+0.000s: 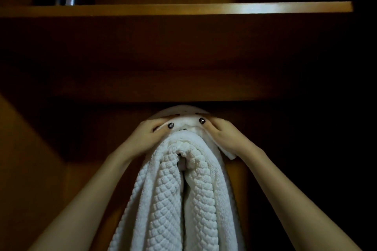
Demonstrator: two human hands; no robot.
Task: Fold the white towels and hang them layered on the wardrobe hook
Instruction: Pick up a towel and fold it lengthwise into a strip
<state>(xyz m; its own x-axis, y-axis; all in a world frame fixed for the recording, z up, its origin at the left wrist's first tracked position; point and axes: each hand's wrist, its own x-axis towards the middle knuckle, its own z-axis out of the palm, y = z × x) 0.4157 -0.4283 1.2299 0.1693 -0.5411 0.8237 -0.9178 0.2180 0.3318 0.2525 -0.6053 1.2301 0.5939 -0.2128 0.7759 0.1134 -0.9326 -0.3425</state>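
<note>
with left hand [152, 131] and right hand [223, 131] both pinching the top of the towel [173, 199], seat its fold squarely over the hidden hook before letting go, layers centred.

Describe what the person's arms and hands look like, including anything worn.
Both forearms are bare, with no sleeves, watch or bracelet in view. The left hand and right hand each show a thumbnail painted dark with a small pale speck.
</note>
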